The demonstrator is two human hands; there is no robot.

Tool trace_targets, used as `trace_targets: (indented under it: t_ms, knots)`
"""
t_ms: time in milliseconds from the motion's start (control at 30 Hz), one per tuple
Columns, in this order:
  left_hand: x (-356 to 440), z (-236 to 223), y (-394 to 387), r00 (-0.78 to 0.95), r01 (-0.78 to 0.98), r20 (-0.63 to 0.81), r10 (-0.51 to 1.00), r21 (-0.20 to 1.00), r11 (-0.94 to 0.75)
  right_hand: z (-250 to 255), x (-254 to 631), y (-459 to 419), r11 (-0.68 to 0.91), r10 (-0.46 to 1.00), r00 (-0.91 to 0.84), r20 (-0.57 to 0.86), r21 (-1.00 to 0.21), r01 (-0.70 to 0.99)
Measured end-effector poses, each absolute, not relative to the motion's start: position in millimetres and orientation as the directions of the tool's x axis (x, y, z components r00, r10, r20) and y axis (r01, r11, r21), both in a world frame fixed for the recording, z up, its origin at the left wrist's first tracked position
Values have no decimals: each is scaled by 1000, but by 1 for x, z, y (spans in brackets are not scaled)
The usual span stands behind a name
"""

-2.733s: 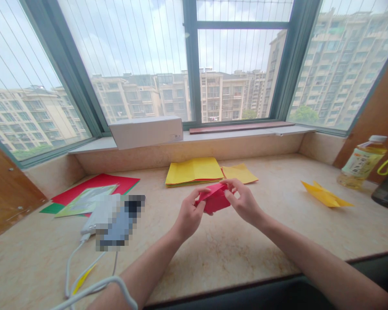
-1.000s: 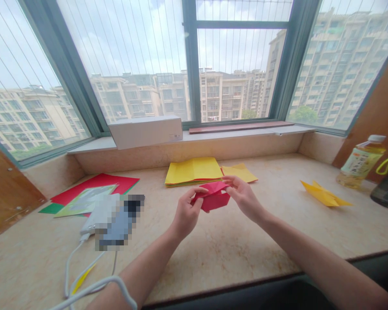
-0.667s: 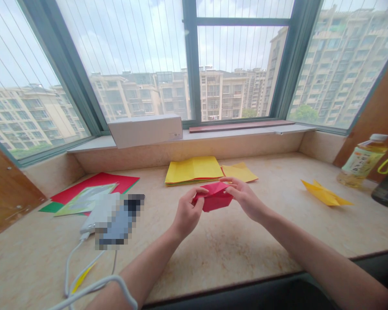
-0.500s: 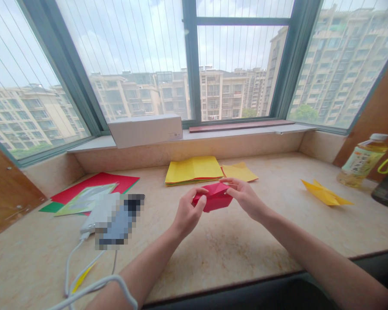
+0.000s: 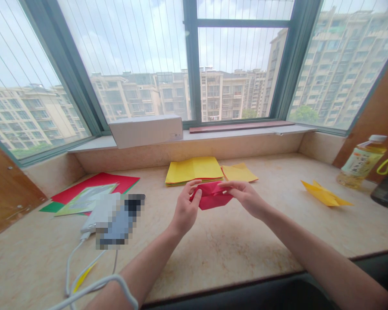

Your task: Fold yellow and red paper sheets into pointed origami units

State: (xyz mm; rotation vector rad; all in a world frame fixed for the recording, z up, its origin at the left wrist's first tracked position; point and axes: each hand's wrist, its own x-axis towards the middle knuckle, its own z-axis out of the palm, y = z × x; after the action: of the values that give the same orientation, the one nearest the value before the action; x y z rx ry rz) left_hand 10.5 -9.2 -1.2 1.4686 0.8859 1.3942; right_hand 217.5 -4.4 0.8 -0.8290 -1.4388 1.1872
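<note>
Both hands hold a folded red paper (image 5: 211, 197) just above the worktop (image 5: 213, 258), at the middle of the frame. The left hand (image 5: 185, 211) grasps its left end, with the fingers (image 5: 194, 186) curled over the top edge and the thumb pressing on the front. The right hand (image 5: 244, 196) pinches its right end, with the fingers (image 5: 228, 185) stretched along the upper fold.

Just beyond the hands lie a yellow paper stack (image 5: 192, 170) and a loose yellow sheet (image 5: 239, 172). A folded yellow paper (image 5: 325, 193) sits to the right, with a bottle (image 5: 362, 161) at the right edge. At the left are red sheets (image 5: 97, 183) and a blurred, pixelated object (image 5: 116, 221) with white cables (image 5: 84, 262). A white box (image 5: 145, 131) stands on the sill at upper left.
</note>
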Motion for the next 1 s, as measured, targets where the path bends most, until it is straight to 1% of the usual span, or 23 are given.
trace_targets:
  t_ms: [200,333,433,533,600,667,733,800,1000]
  knots:
    - [7,-2,-7,93,-50,354,931,935,-351,3,225,-5,272,893,-342,294,-956,-110]
    - [5,-5,-6,96,39,369,924,927,-374,6,225,-7,300,855,-427,295,-952,-58]
    - [5,-7,-7,177,135,356,918,915,-381,0,223,-4,300,881,-379,282,-954,-14]
    - [5,-6,-9,260,264,331,907,879,-397,-9,221,1,338,896,-314,315,-941,21]
    - [5,-6,-11,290,332,318,903,851,-406,-13,219,2,373,882,-325,342,-927,35]
    - [6,-5,-13,313,364,310,898,834,-415,-15,216,0,406,865,-351,359,-911,67]
    - [6,-5,-14,334,352,306,892,837,-419,-15,214,-2,442,851,-366,377,-890,111]
    - [8,-5,-15,346,302,287,893,867,-395,-14,212,-4,469,843,-367,393,-871,145]
    - [11,-4,-14,354,115,170,920,968,-223,-13,210,-5,472,851,-341,400,-867,160]
